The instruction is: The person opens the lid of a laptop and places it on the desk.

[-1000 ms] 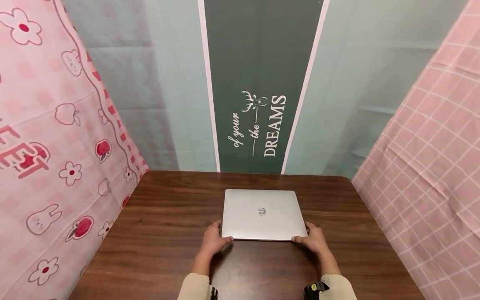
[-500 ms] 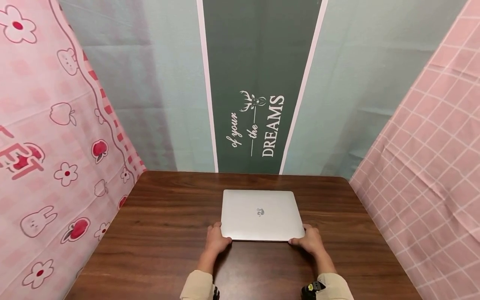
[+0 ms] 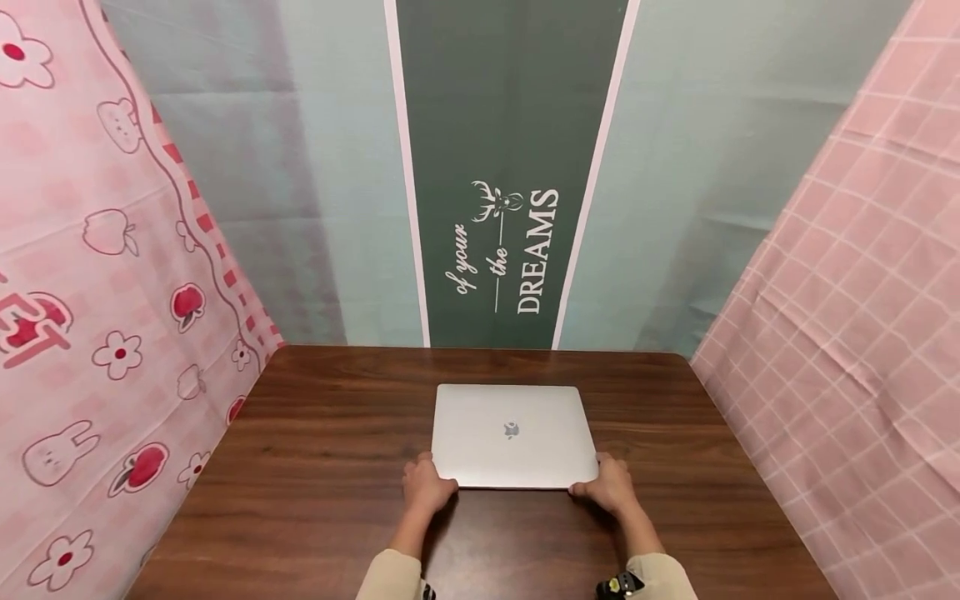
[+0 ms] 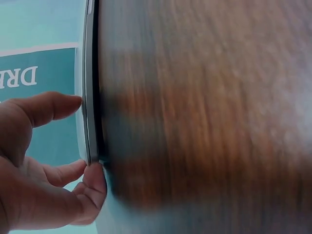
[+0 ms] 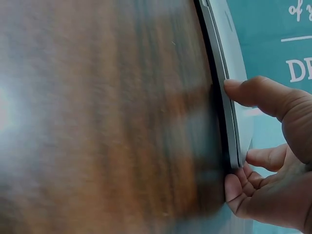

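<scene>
The laptop (image 3: 517,446) lies closed on the table (image 3: 337,454), near the far edge but apart from it, roughly midway between the side edges. The left hand (image 3: 427,487) and right hand (image 3: 610,486) each grip a near corner, thumb on the front edge, fingers round the side.

With both holds on the near corners, the far end has nothing but the table under it; if the near end rose, the far end could drag. Uneven pulling could twist it, and smooth casing might slide from fingertips. A thumb pressing upward could part the lid from the base.

Only the head view gives the whole lid, its logo (image 3: 512,430) and the table's far corners. The wrist views add the seam (image 4: 86,129) along the front and fingertips (image 5: 233,187) tucked low at the corner. Blur there leaves it unclear whether the near edge touches the table. Behind hangs a lettered cloth (image 3: 510,92).
</scene>
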Motion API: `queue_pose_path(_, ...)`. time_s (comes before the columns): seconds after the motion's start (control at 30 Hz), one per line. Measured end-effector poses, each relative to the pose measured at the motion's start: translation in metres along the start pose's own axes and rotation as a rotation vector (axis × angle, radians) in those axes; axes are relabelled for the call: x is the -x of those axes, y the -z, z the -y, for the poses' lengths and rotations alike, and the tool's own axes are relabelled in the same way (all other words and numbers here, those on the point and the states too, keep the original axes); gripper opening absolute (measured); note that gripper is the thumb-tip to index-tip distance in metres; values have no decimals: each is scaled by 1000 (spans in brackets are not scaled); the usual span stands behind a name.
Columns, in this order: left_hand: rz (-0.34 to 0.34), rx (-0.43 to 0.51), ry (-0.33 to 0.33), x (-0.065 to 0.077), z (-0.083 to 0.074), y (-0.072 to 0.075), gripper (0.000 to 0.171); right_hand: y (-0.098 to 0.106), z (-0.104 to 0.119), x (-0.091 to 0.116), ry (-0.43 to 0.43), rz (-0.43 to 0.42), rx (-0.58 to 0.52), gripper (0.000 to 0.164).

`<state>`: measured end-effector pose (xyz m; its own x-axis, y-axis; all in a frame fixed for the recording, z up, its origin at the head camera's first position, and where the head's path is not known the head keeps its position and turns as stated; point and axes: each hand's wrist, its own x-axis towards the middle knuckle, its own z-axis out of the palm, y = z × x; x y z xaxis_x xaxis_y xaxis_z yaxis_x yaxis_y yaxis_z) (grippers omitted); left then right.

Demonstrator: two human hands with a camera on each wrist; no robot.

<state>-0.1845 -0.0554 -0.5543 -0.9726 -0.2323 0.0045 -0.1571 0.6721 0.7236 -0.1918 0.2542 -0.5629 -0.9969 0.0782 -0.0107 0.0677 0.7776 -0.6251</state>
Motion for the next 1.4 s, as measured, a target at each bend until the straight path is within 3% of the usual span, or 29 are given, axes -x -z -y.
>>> queue_pose_path(0.6,14,-1,23,11,22,20,63,-19,11,25,6,-41,-31,82)
queue_pose_path(1.4,44,-19,9,25,22,35,60,-20,16,41,8,-34,15,87)
